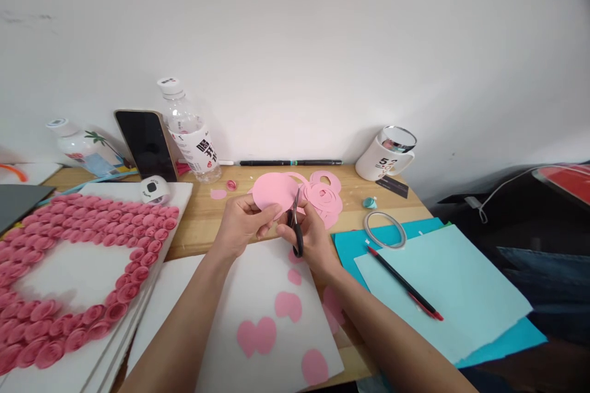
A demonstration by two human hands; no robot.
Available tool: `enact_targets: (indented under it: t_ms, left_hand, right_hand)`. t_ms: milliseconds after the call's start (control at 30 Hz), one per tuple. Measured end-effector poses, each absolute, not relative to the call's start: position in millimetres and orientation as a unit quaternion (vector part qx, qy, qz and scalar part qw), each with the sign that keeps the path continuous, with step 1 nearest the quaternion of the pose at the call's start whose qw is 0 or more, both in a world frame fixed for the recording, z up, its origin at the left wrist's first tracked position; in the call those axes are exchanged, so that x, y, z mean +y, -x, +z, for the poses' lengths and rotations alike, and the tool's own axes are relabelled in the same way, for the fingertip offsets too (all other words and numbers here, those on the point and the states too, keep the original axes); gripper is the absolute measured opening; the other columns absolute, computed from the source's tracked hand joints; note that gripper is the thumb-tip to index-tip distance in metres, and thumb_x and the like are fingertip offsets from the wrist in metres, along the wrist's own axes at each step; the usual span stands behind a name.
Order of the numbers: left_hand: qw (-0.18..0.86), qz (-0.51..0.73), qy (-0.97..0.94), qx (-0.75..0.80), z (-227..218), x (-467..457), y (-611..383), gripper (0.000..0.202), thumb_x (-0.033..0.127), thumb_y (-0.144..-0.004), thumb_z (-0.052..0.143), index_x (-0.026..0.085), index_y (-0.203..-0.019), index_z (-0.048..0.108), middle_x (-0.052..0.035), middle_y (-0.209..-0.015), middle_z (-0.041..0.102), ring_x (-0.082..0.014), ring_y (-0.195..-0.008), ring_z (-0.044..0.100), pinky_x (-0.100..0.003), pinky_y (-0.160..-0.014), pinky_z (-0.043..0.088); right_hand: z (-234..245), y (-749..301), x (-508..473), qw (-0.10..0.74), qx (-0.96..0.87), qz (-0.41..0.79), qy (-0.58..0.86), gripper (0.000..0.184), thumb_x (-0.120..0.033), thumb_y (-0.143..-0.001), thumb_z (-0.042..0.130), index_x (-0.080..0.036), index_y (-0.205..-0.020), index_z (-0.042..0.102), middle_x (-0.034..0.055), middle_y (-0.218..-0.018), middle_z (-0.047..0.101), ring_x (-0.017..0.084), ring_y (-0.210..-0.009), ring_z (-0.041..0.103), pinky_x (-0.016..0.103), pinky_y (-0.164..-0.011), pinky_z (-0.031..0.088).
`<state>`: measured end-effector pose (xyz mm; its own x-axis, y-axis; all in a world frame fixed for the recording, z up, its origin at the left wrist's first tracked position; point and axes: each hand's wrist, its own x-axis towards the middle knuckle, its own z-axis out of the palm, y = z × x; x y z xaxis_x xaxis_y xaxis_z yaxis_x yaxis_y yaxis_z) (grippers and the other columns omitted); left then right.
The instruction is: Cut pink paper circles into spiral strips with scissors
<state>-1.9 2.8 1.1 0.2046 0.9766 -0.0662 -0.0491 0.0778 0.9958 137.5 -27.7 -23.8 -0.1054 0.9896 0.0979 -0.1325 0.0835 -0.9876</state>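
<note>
My left hand [244,221] pinches a pink paper circle [274,189] by its lower edge, holding it up over the table. In my right hand [313,236] is a pair of scissors [297,230] with dark handles, its blades pointing up at the circle's right edge. Whether the blades touch the paper I cannot tell. Behind my right hand lies a pile of pink paper rings and spirals [327,193]. Below both hands, pink paper pieces [257,336] are scattered on a white sheet [221,344].
At left, rolled pink paper roses [110,313] cover a white board [69,264]. A phone [142,144], a bottle [191,135] and a mug [385,153] stand along the wall. Blue paper sheets [488,295], a red-tipped black pen [405,282] and a tape roll [385,230] lie right.
</note>
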Motion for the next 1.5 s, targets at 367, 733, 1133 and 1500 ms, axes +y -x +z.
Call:
enact_targets:
  t_ms: [367, 733, 1133, 1500]
  left_hand:
    - [0.571, 0.458, -0.515, 0.446, 2, 3, 2, 0.024, 0.026, -0.068, 0.066, 0.014, -0.053, 0.051, 0.0054, -0.041, 0.046, -0.0027, -0.036, 0.035, -0.017, -0.036, 0.027]
    - [0.569, 0.456, -0.508, 0.459, 6, 2, 3, 0.024, 0.028, -0.066, 0.066, 0.014, -0.054, 0.051, 0.0054, -0.042, 0.045, -0.0030, -0.035, 0.035, -0.019, -0.037, 0.025]
    - [0.579, 0.487, -0.491, 0.432, 7, 4, 4, 0.028, 0.029, -0.068, 0.066, 0.015, -0.053, 0.047, 0.0056, -0.042, 0.047, -0.0029, -0.034, 0.036, -0.019, -0.036, 0.025]
    - [0.569, 0.484, -0.488, 0.451, 4, 1, -3, 0.030, 0.031, -0.067, 0.067, 0.015, -0.051, 0.048, 0.0050, -0.040, 0.044, -0.0034, -0.036, 0.035, -0.019, -0.036, 0.028]
  right_hand:
    - [-21, -139, -29, 0.507, -0.522, 0.541, 0.421, 0.039, -0.040, -0.066, 0.071, -0.020, -0.087, 0.044, -0.0060, -0.062, 0.041, 0.008, -0.053, 0.033, 0.020, -0.046, 0.026]
    - [-21, -138, -30, 0.502, -0.497, 0.556, 0.439, 0.035, -0.038, -0.066, 0.070, -0.020, -0.081, 0.044, -0.0068, -0.057, 0.043, 0.007, -0.049, 0.035, 0.020, -0.044, 0.027]
    - [-25, -138, -31, 0.490, -0.488, 0.571, 0.442, 0.029, -0.035, -0.069, 0.066, -0.020, -0.083, 0.045, -0.0077, -0.052, 0.049, 0.007, -0.043, 0.041, 0.019, -0.041, 0.032]
    - [-35, -135, -30, 0.485, -0.502, 0.581, 0.419, 0.039, -0.038, -0.065, 0.072, -0.021, -0.087, 0.044, -0.0058, -0.059, 0.051, 0.008, -0.046, 0.045, 0.020, -0.042, 0.034]
